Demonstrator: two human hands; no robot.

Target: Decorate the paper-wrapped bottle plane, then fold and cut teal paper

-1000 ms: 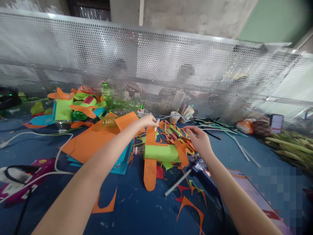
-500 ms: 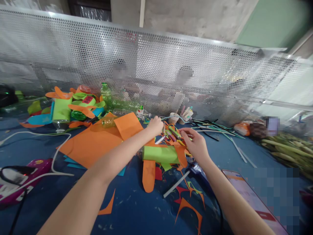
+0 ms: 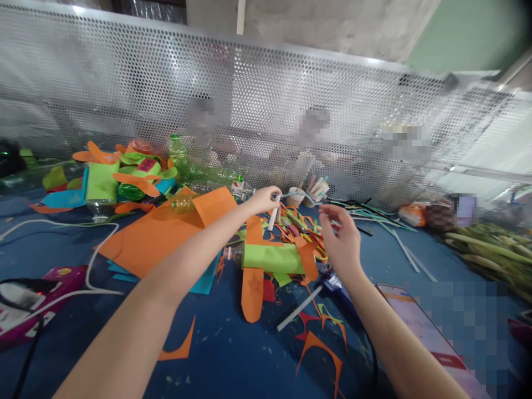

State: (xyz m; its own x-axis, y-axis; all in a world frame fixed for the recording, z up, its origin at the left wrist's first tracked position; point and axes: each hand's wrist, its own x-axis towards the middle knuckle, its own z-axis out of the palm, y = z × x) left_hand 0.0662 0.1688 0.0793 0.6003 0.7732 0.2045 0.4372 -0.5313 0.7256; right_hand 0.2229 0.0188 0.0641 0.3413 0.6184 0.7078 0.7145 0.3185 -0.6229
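Observation:
My left hand (image 3: 265, 201) is closed in a pinch on a short white pen-like stick (image 3: 274, 215), held nearly upright above paper scraps; its exact kind is not clear. My right hand (image 3: 341, 235) hovers to the right of the scraps, fingers loosely curled and apart, with nothing visible in it. Between my arms lies a plastic bottle (image 3: 235, 252) wrapped in green paper (image 3: 272, 257), with orange paper wings (image 3: 252, 293) and an orange tail, like a toy plane. A blue glue gun (image 3: 332, 282) with a whitish glue stick (image 3: 300, 308) rests by my right wrist.
Orange paper sheets (image 3: 153, 241) lie at left, near finished bottle planes (image 3: 102, 183) and green bottles (image 3: 178, 155). Cups of markers (image 3: 316, 191) stand before a perforated metal screen (image 3: 266, 111). A phone (image 3: 419, 324) lies at right; cables (image 3: 100, 260) cross the left side.
My left hand has risen slightly from the scraps and now shows the white stick in its fingers. My right hand has moved a little right, away from the scraps.

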